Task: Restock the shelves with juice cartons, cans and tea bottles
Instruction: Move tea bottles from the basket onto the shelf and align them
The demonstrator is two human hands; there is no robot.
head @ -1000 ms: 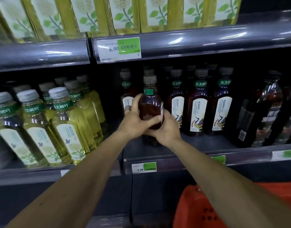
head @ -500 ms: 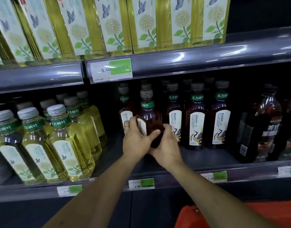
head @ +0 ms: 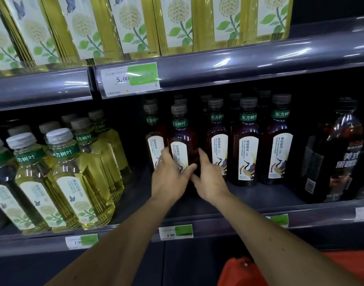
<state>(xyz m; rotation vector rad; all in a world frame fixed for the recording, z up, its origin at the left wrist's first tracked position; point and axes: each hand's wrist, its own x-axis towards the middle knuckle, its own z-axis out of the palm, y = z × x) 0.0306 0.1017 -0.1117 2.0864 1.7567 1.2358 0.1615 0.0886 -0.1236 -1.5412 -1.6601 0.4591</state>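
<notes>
Far left stand the yellow bottles (head: pixel 82 182). Our left hand (head: pixel 168 176) and right hand (head: pixel 210 178) clasp the dark tea bottle (head: pixel 182 145) low on either side, fingers curled round it. It stands upright on the shelf (head: pixel 259 199), left of its row (head: pixel 247 145), directly ahead of both hands, equally near each. A second ago we held it raised and turned; now its label faces us.

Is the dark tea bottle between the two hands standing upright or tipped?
Upright: the dark tea bottle has its cap straight above its body, like its neighbours. Left hand and right hand hide its base.
</notes>
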